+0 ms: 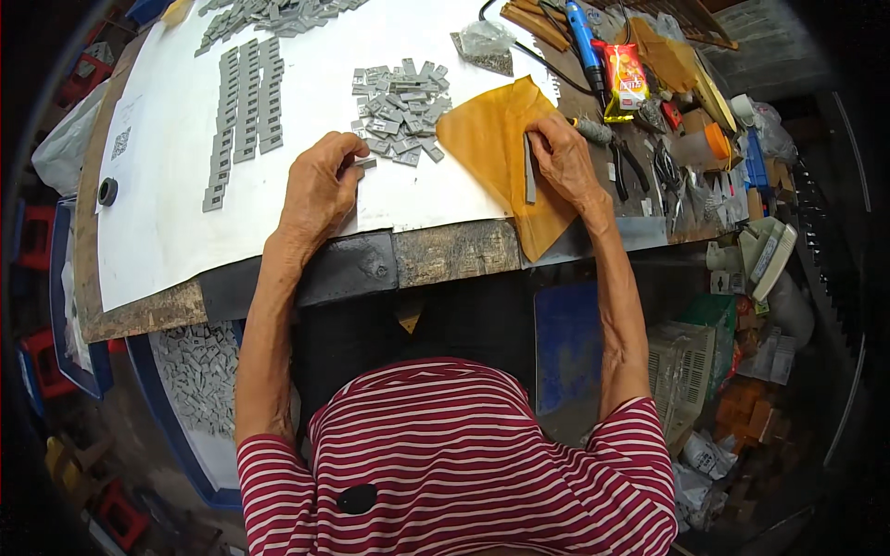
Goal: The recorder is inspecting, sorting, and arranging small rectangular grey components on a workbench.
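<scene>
My left hand [318, 188] pinches a small grey metal piece [367, 163] at the near edge of a loose pile of grey pieces [400, 104]. On the right, my right hand [562, 159] has its fingers closed on a narrow grey bar [530, 176], held over a crumpled amber sheet [482, 130]. The bar stands roughly along the line of my forearm; its far end is partly covered by my fingers. Three overlapping columns of similar grey pieces [248, 102] lie on the white paper [324, 69] left of the pile.
More grey pieces [278, 14] are heaped at the far edge. Pliers [632, 171], a blue pen-shaped power tool [584, 37] and a red packet [625, 79] crowd the right side. A black ring [108, 192] lies at far left. Below the bench, a blue bin [171, 417] holds many pieces.
</scene>
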